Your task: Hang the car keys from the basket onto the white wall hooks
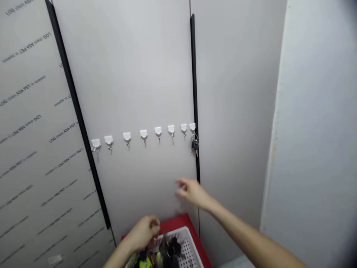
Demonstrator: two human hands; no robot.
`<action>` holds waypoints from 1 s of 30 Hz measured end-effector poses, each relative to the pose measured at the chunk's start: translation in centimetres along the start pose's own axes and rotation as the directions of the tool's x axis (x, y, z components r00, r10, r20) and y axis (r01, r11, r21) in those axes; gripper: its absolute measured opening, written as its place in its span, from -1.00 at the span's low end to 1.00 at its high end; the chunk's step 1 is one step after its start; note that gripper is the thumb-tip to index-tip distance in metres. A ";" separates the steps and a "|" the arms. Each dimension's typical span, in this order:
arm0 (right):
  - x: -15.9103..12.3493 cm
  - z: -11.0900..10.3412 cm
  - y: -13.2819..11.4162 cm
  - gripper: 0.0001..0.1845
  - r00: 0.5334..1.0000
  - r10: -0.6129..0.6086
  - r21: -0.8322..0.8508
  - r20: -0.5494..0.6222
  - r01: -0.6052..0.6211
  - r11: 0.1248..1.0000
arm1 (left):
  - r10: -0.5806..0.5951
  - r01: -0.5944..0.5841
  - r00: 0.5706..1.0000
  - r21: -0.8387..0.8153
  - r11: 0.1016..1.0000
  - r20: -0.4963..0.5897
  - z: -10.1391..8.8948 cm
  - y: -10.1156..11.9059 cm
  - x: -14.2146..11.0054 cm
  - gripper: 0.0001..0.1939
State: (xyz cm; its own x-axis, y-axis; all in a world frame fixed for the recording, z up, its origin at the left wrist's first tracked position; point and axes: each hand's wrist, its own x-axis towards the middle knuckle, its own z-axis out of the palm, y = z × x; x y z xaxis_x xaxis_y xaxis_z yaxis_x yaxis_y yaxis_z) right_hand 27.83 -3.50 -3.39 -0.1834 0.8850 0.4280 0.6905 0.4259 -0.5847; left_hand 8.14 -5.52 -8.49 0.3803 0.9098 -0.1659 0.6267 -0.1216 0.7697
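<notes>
My right hand (191, 191) is in mid-air in front of the panel, below the hooks. It is blurred; its finger and thumb look apart with nothing visible between them. Lower left, my left hand (146, 230) hovers over the near side of a white perforated basket (192, 247), its fingers curled in so that anything inside is hidden. Dark and yellow-green items (170, 249) lie in the basket, too jumbled to name exactly. A bunch of keys (195, 144) with a dark fob hangs from the rightmost white hook (192, 127), above my right hand.
Several more white adhesive hooks (143, 134) run in a row across the pale panel (125, 74). Long black handles (194, 74) edge the panel. Printed film (28, 149) covers the left door. The basket rests on a red surface (181, 221). A white wall (315, 130) borders the right.
</notes>
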 end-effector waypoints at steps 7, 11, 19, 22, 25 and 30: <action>6.7 -8.5 -0.5 -0.62 0.752 0.099 -0.215 -0.652 -0.309 0.926 | 0.011 -0.008 0.994 0.029 1.000 -0.110 1.8 -4.3 0.0 -0.85; 7.6 -8.5 0.1 -0.72 0.806 0.101 -0.216 -0.584 -0.274 0.937 | 0.020 -0.022 0.996 -0.018 1.000 -0.091 2.3 -6.5 0.3 -0.85; 8.8 -12.7 -2.9 -0.76 0.798 0.051 -0.014 -0.600 -0.075 0.997 | -0.013 -0.024 0.990 -0.255 0.967 -0.142 1.5 -6.2 -1.7 -0.83; 8.2 -11.6 -3.1 -0.81 0.874 0.103 0.076 -0.474 -0.076 0.994 | -0.018 -0.041 0.984 -0.322 0.946 -0.176 1.0 -5.0 -2.5 -0.80; 7.8 -11.2 -2.4 -0.84 0.838 0.171 0.125 -0.519 -0.123 0.984 | -0.034 -0.030 0.984 -0.357 0.934 -0.174 0.6 -4.7 -2.8 -0.79; 9.1 -13.6 -2.9 -0.85 0.789 0.183 0.122 -0.586 -0.137 0.983 | -0.050 -0.017 0.984 -0.369 0.929 -0.171 0.9 -5.1 -2.7 -0.83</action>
State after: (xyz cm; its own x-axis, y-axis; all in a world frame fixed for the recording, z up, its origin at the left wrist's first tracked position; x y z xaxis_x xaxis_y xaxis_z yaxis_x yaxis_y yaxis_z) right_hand 33.68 0.79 11.58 0.3918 0.6658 0.6350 0.6189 0.3200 -0.7174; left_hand 4.55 -7.66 -12.47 0.2269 0.9692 -0.0961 0.3251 0.0177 0.9455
